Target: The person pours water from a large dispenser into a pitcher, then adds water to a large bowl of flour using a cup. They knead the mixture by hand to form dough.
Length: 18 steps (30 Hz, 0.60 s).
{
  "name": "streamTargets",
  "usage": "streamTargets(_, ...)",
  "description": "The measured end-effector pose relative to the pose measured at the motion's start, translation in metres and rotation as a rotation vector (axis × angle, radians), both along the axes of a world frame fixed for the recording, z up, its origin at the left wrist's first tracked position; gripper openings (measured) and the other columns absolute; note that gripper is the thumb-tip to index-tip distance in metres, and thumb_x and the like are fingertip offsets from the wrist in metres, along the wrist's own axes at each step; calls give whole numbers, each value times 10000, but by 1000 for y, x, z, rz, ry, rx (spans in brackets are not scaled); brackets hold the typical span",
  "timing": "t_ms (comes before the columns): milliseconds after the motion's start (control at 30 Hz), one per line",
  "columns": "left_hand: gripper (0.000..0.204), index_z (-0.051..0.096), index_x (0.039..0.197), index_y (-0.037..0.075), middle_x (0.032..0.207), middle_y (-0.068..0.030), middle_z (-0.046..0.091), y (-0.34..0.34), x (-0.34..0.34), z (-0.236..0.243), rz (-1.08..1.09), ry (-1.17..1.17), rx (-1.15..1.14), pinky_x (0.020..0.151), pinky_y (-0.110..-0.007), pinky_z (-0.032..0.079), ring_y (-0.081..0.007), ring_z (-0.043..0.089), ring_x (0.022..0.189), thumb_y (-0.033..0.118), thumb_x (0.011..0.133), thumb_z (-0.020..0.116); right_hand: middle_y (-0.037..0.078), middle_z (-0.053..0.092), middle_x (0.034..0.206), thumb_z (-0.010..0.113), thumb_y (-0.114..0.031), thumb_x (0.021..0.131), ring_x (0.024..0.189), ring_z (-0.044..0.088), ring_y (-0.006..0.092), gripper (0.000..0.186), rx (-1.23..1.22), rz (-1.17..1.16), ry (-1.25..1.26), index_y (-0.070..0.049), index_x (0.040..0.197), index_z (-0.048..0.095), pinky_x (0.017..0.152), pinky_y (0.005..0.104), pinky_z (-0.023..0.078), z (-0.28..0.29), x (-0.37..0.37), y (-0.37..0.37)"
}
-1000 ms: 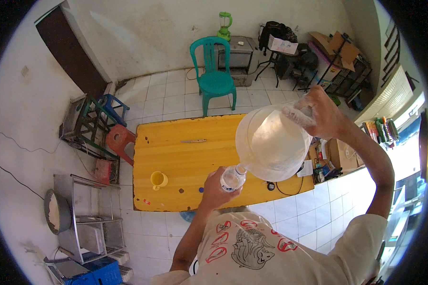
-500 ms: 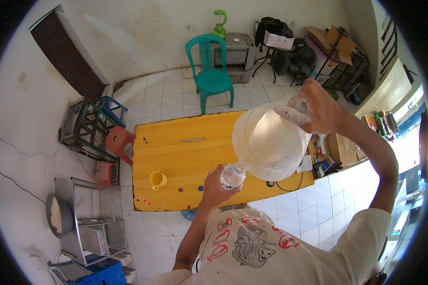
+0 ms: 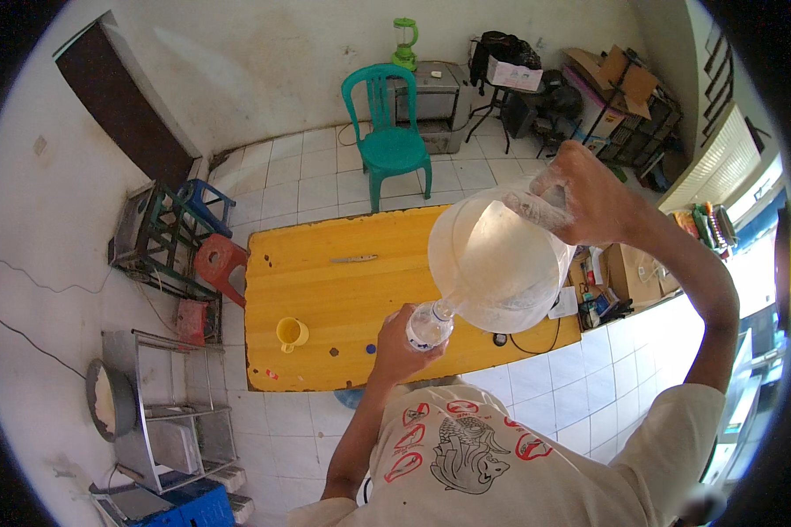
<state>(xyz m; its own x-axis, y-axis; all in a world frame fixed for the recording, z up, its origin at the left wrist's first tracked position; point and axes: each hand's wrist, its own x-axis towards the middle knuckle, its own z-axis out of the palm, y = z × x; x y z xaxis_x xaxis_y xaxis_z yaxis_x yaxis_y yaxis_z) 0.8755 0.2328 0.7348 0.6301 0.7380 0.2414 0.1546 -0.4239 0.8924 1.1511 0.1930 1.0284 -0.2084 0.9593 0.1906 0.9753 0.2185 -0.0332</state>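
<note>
Clear plastic shows between the fingers of the left hand (image 3: pixel 402 347), where a clear plastic bottle (image 3: pixel 430 326) is held above the near side of the yellow worktop (image 3: pixel 325 285). The fingers wrap around the bottle's body, leaving the neck free, presumably so that nothing blocks its mouth. The bottle leans, neck up and to the right, towards the lower left edge of a large translucent plastic tub (image 3: pixel 501 272). Neck and edge overlap in this view; whether they touch, or whether anything passes between them, I cannot tell.

The right hand (image 3: pixel 558 202), dusted with white powder, pinches the tub at its upper right, with the elbow raised out to the side. Gripping it opposite the bottle probably gives control of the tilt, while the left hand steadies the lower piece.

Below them, a small blue disc (image 3: pixel 371 349), perhaps a cap, lies near the worktop's front edge, just left of the left hand. A yellow mug (image 3: pixel 292 333) stands farther left, well apart from the bottle, and a small knife (image 3: pixel 354 259) lies towards the back, both out of the hands' way. Under the right side of the tub, a black cable (image 3: pixel 536 358) curls on the worktop.

Beyond the worktop's far edge stands a green plastic chair (image 3: pixel 394 147), with a green blender (image 3: pixel 404 60) on a metal cabinet (image 3: pixel 437 92) behind it.
</note>
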Motion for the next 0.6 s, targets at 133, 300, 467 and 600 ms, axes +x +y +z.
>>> streamTargets(133,537,623,1126,73,1020,-138,734,0,1,0,-4,-20,18,836,-446,566,-343,723,936,237,701,909,171,584,826,868,-443,720,846,554,304,433,-23,-57,11,-33,834,784,758,426,430,0,0,-1)
streamTargets(300,538,622,1122,77,1015,-136,735,-1,1,-1,4,-22,-5,826,-447,568,-340,726,934,237,698,912,166,587,826,870,-446,732,850,555,297,435,-1,-19,-8,-36,853,789,773,421,438,4,-2,-4)
streamTargets(467,541,619,1124,80,1003,-134,738,-1,1,0,-15,-27,-16,830,-443,574,-334,732,932,244,700,913,167,588,833,872,-430,736,851,557,299,420,-2,-22,7,-38,865,793,778,420,442,7,-3,-6)
streamTargets(600,543,619,1129,81,1009,-134,738,-3,0,4,-7,-8,-44,845,-437,575,-327,733,942,243,703,914,174,591,847,867,-435,739,857,562,305,427,-14,-24,-24,-37,872,792,772,420,446,10,-3,-6)
